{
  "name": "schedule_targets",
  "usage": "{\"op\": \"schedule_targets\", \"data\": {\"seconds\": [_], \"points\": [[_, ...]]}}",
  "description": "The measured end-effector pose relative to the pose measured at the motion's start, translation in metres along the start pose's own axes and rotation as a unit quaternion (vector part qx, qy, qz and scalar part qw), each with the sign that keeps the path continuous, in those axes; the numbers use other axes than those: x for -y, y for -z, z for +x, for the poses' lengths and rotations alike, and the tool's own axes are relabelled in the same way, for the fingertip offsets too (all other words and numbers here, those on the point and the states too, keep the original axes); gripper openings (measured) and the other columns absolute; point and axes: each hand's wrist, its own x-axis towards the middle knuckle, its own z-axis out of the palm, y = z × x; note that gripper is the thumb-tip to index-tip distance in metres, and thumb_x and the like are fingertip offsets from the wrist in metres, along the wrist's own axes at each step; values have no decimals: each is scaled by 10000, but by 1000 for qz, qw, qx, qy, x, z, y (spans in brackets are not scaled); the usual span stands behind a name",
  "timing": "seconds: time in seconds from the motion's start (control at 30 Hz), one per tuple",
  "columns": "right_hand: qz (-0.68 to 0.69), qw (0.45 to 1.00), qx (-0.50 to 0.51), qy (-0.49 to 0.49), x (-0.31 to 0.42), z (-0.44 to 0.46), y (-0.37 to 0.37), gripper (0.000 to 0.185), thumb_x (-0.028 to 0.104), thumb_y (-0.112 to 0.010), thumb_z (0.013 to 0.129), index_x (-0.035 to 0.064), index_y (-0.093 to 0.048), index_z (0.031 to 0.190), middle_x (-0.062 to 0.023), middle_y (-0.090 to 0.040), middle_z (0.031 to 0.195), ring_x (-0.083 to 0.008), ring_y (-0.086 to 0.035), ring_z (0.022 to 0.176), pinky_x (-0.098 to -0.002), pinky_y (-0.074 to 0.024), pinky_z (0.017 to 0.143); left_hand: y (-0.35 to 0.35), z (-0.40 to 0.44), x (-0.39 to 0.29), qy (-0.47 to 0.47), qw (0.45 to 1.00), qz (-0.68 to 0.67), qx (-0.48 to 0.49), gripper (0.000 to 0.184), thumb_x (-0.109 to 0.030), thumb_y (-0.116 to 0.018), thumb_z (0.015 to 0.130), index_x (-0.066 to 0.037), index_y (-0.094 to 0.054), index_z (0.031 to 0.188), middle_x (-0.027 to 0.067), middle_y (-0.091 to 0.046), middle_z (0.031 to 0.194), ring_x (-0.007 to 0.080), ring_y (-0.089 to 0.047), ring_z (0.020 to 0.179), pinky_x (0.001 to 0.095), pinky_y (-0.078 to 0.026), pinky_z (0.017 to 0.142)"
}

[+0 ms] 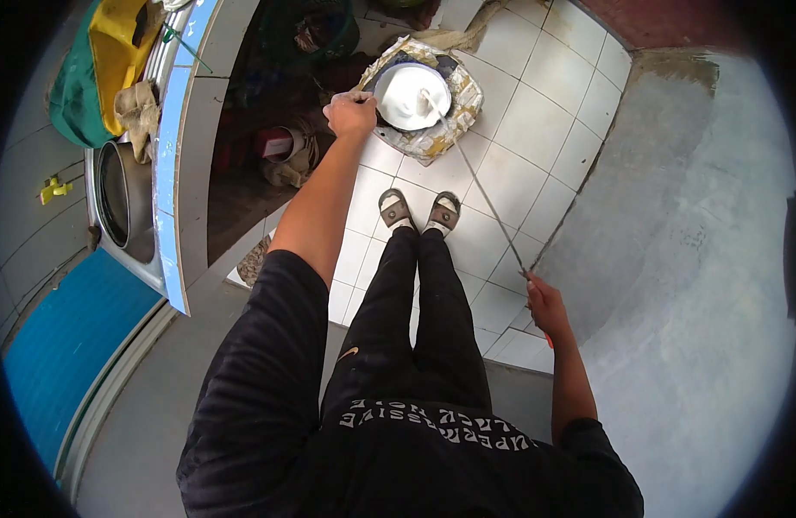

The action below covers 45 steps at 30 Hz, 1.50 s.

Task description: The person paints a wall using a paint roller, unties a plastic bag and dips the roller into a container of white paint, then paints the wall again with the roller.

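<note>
A round container of white, paint-like material sits on a worn, taped cardboard piece on the tiled floor. My left hand is at the container's left rim, its fingers closed together; what they grip is too small to make out, maybe the rim. My right hand, at the right, is wrapped round the near end of a long thin rod. The rod slants up and left, and its whitened far end rests in the white material. A bit of orange shows below my right fist.
My sandalled feet stand on white tiles. At the left are a counter with a blue edge, a steel sink, and green and yellow bags. Under the counter lies a red object. A grey wall rises at the right.
</note>
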Motion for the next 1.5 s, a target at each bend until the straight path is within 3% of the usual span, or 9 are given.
{"op": "schedule_targets", "data": {"seconds": [0.17,0.23,0.33,0.6,0.67,1.0,1.2,1.33,1.5], "points": [[-26,992,-39,118,29,44,-25,403,273,-545,1057,1,-631,1342,-44,-520,668,-106,-533,651,-293,-469,642,-1,1,3,1,1000,-25,-5,191,-318,-813,807,-198,-839,954,101,-781,915,272,-711,897,390,-502,952],[-24,991,-26,129,35,47,-41,403,269,-543,1057,-2,-627,1342,-54,-523,671,-112,-537,654,-302,-476,648,4,4,4,61,992,-73,87,205,-320,-825,807,-249,-835,999,56,-671,1251,318,-501,1274,418,-428,1090],[-20,993,0,118,32,33,-45,403,268,-541,1057,-7,-626,1340,-69,-544,685,-124,-554,670,-318,-490,671,11,4,2,61,989,-65,116,243,-331,-821,817,-250,-826,1047,93,-667,1281,334,-512,1270,419,-429,1091],[-50,998,-42,-3,6,-3,-12,392,273,-539,1060,10,-635,1335,-102,-610,744,-148,-591,705,-324,-512,725,5,-9,10,-20,991,-101,88,360,-288,-788,817,-223,-780,1171,136,-712,1200,331,-579,1221,422,-406,1090],[-45,993,-83,71,4,18,-16,390,275,-541,1063,20,-633,1343,-98,-610,742,-143,-588,704,-317,-509,725,5,-19,10,-53,990,-110,75,383,-285,-780,816,-212,-769,1192,135,-724,1168,317,-602,1197,420,-397,1087],[-43,989,-18,140,33,24,-47,387,268,-534,1070,17,-626,1351,-95,-604,760,-144,-562,731,-318,-508,762,-4,-36,17,14,992,-81,95,444,-376,-767,847,-231,-729,1265,111,-699,1197,322,-577,1198,437,-417,1067],[-102,995,-6,-17,8,-8,-12,395,274,-530,1067,28,-626,1361,-138,-667,834,-179,-645,821,-332,-519,839,-3,-39,16,23,993,-61,98,427,-402,-761,870,-255,-726,1269,108,-683,1250,342,-533,1255,457,-429,1083],[-86,984,-80,133,13,28,-11,398,284,-531,1066,43,-630,1367,-29,-557,700,-115,-565,689,-298,-499,711,4,-45,8,17,993,-46,105,427,-404,-756,883,-272,-716,1287,105,-669,1279,351,-508,1284,473,-434,1082],[66,997,36,-1,70,37,-47,405,279,-514,1069,74,-615,1403,47,-461,637,-61,-448,528,-263,-410,495,9,-51,5,22,992,-18,120,473,-424,-752,888,-307,-681,1340,107,-628,1336,359,-497,1294,506,-430,1079]]}}
